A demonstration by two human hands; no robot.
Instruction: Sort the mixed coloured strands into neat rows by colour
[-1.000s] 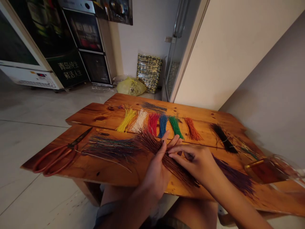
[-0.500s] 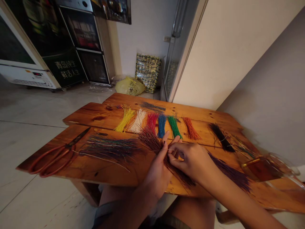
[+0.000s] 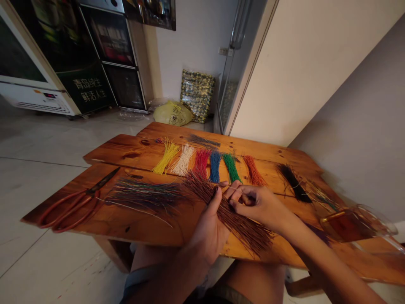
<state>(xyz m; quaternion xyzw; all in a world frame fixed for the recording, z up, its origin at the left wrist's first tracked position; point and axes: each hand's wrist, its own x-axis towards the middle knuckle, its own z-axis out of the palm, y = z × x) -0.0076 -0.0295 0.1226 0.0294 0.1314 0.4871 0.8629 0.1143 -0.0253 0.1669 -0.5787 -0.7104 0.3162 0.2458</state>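
Note:
A bundle of thin brown wires (image 3: 249, 230) slants above the front edge of the table, its ends fanned out. My left hand (image 3: 210, 230) is closed around its middle, thumb on top. Over the same spot, my right hand (image 3: 257, 202) has its fingers pinched together on a fine pale strand that crosses the bundle; most of the strand is hidden by the fingers. Just beyond my hands lie tied bundles in a row: yellow (image 3: 166, 156), white (image 3: 184, 159), red (image 3: 201, 161), blue (image 3: 215, 166), green (image 3: 232, 167) and orange (image 3: 254, 170).
Red-handled scissors (image 3: 80, 200) lie at the left beside a loose pile of dark mixed wires (image 3: 145, 194). A black bundle (image 3: 293, 182) and a glass mug of amber liquid (image 3: 351, 223) stand to the right. Dark purple wires (image 3: 314, 233) lie partly under my right forearm.
My right hand has shifted slightly right and turned, still pinching the strand. The brown bundle's lower end now shows wider and further right. My left hand keeps its hold.

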